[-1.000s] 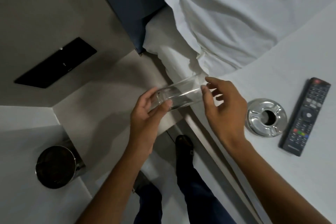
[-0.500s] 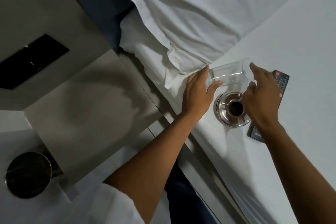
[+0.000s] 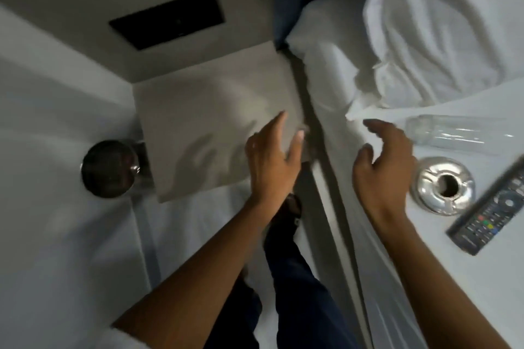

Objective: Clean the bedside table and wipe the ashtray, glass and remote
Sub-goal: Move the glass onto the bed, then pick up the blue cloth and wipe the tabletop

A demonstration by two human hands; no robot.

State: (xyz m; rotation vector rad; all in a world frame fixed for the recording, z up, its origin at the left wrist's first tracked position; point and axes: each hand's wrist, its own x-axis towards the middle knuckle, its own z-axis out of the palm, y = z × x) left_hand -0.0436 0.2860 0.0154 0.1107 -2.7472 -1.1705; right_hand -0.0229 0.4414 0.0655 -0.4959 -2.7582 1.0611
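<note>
Glass (image 3: 456,133) lies beside right hand (image 3: 382,167) (empty).

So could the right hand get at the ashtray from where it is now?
Probably yes: the right hand is open and empty beside the ashtray on the bed, with nothing between them.

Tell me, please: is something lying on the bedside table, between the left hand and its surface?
Nothing visible. The left hand hovers open over the bedside table, whose top shows bare. The glass, ashtray and remote lie on the bed.
</note>
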